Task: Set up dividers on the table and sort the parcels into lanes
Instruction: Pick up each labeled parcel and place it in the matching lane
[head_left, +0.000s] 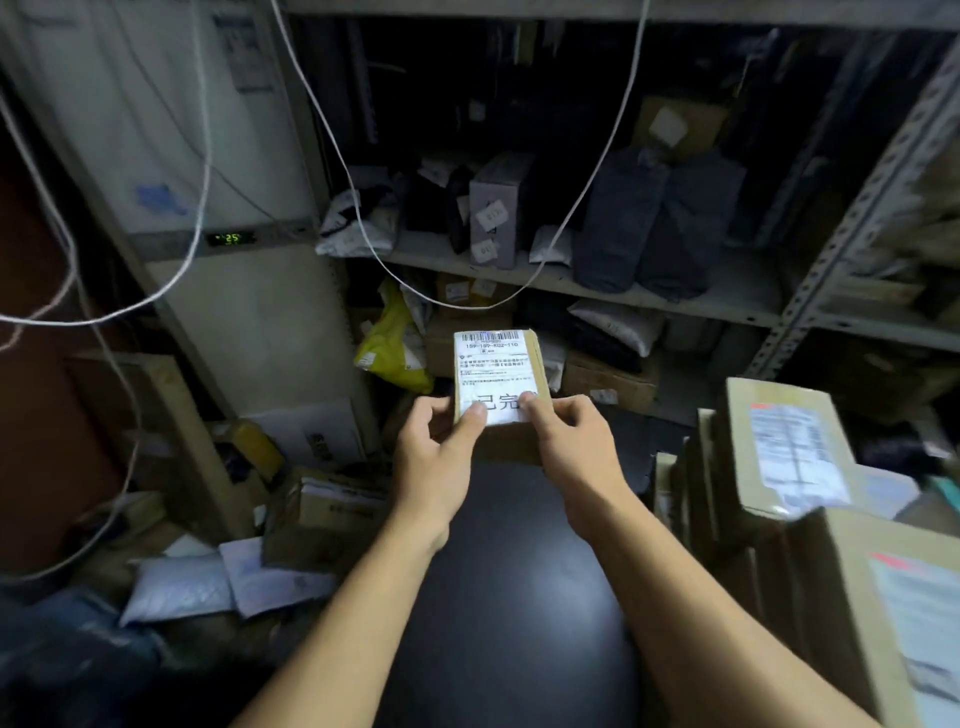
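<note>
Both hands hold one small cardboard parcel (498, 384) in the air above the far edge of the dark counter (509, 597), at the centre of the view. The left hand (434, 454) grips the parcel's lower left corner, with its thumb pressed on the white shipping label (493, 371) and its fingers (434, 410) curled behind the box. The right hand (571, 441) grips the lower right corner in the same way, with its thumb on the label's lower edge. The parcel is tilted with its labelled face toward the camera; a barcode and printed number run along the top of the label. On the right side of the counter stands a group of larger cardboard boxes (779, 467), each with a label on its upper face, well apart from the held parcel. Beyond the counter, a metal shelving unit (675, 296) carries grey bags, small boxes and mailers. A yellow mailer bag (395, 348) lies below the shelf, just left of the held parcel in the view. At left stands a tall white appliance (208, 156) with a green digital display (231, 238) reading 25. White cables (358, 218) hang in loops across the scene. More cartons and white padded mailers (223, 582) lie piled at lower left, beside the counter.
</note>
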